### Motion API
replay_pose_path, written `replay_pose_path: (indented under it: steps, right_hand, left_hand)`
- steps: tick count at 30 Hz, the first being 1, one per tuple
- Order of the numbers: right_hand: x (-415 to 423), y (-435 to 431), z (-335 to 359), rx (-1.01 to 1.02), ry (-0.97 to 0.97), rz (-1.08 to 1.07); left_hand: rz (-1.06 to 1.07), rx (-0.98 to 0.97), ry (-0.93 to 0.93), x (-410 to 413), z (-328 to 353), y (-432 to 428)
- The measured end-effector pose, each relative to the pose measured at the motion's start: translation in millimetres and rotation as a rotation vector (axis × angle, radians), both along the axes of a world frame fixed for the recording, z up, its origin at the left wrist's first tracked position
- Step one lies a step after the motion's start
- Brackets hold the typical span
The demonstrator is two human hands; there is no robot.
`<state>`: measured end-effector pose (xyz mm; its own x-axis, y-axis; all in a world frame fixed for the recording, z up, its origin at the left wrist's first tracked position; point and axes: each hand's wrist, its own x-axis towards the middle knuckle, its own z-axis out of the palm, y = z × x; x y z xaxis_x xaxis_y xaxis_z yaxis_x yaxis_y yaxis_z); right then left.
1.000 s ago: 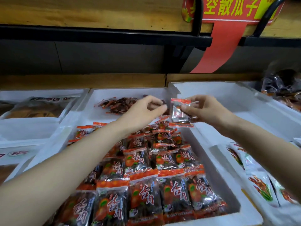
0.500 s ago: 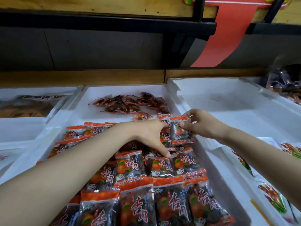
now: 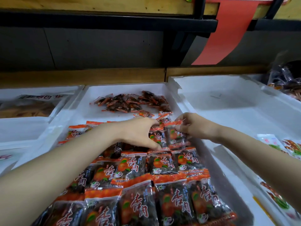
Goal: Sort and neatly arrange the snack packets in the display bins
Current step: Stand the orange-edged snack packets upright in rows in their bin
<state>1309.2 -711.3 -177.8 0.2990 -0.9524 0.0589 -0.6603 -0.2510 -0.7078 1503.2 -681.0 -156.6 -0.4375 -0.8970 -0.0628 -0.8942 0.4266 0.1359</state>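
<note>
Two hands, both mine, were out over the middle bin (image 3: 86, 110), a white foam tray in the centre of the frame. My right hand (image 3: 197, 128) pinched the orange top seam of one packet (image 3: 175, 136) between thumb and fingertips. That packet stood at the far end of the right-most row, just beside the bin's right wall. My left hand (image 3: 138, 132) lay palm down over the rows of packets (image 3: 162, 163), its fingers spread and relaxed, grasping nothing. Its thumb tip touched the lower edge of the packet next to the one I held.

The rows filled the lower half of the bin and overlapped like tiles. Each packet was dark and clear-fronted with orange seams, a picture of an orange fruit and the red characters 杏肉. The small blue print beside them was too fine to read.

In the upper part of the same bin lay a loose heap (image 3: 130, 103) of small, similar packets, well apart from the rows.

At the left of the frame the left bin (image 3: 24, 124) held a clear bag (image 3: 32, 105) with dark lettering that I could not make out. At the lower right edge lay white packets (image 3: 268, 141) printed in green and red. A red paper strip (image 3: 231, 30) hung from the shelf at the upper right.
</note>
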Motion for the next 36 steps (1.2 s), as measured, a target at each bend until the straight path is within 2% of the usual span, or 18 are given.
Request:
replay_pose_path:
  steps: [5,7,10,12,16,18,22,29,33,36]
  right_hand:
    - [6.6,2.6,4.4,-0.109,0.343,0.072]
    - [5.5,1.3,6.2,-0.079,0.334,0.09]
    - [1.6,0.7,8.0,0.065,0.217,0.101]
    - [1.2,-0.6,8.4,0.061,0.258,0.116]
    - [4.8,-0.1,8.6,-0.198,0.487,0.175]
    - [4.4,4.2,7.3,-0.262,0.469,0.21]
    - [-0.1,6.4,-3.9,-0.262,0.491,0.297]
    - [-2.2,15.4,-1.4,-0.346,0.536,0.294]
    - [-3.2,25.5,17.0,-0.576,0.674,0.219]
    - [-1.2,23.7,32.7,-0.749,0.614,0.128]
  left_hand:
    - [-0.038,0.029,-0.04,-2.3,-8.0,4.3]
    - [-0.046,0.025,-0.053,-1.3,-7.9,4.6]
    - [-0.062,0.016,-0.073,0.6,-6.6,5.7]
    - [-0.074,0.011,-0.09,1.7,-7.9,6.3]
    - [-0.071,0.015,-0.105,2.0,-13.3,10.2]
    - [-0.069,-0.009,-0.122,2.0,-14.6,11.9]
    - [-0.072,-0.055,-0.141,2.4,-16.0,16.1]
    - [-0.08,-0.142,-0.193,4.6,-12.7,27.0]
    - [-0.055,-0.268,-0.176,20.4,-2.5,32.8]
    - [0.005,-0.402,-0.145,43.9,10.4,28.7]
